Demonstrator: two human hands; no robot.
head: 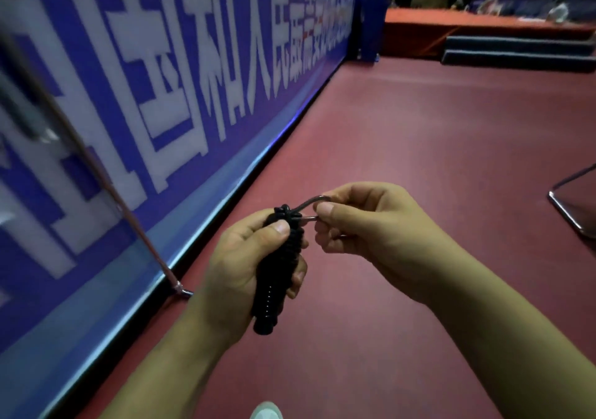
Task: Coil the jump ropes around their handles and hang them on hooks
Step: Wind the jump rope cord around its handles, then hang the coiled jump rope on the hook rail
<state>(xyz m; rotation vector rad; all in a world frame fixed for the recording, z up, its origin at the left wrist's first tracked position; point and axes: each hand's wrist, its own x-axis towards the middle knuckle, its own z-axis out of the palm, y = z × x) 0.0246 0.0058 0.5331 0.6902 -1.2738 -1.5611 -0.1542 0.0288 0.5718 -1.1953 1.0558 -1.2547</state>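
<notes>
Head view: your left hand (238, 267) grips the coiled handles (267, 302); your right hand (364, 225) pinches the rope loop (304, 203) above them. Pin the top coils (295, 226) while drawing it snug.

Sports hall — red court floor (403, 147), blue banner barrier (135, 102).

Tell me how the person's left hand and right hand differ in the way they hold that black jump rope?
The left hand wraps its fingers round the coiled black jump rope, thumb pressed on the coils. The right hand only pinches the thin grey loop at its top between thumb and forefinger. The left hand sits lower, the right hand higher and further right. Both are bare and hold the same rope above the red floor.
</notes>
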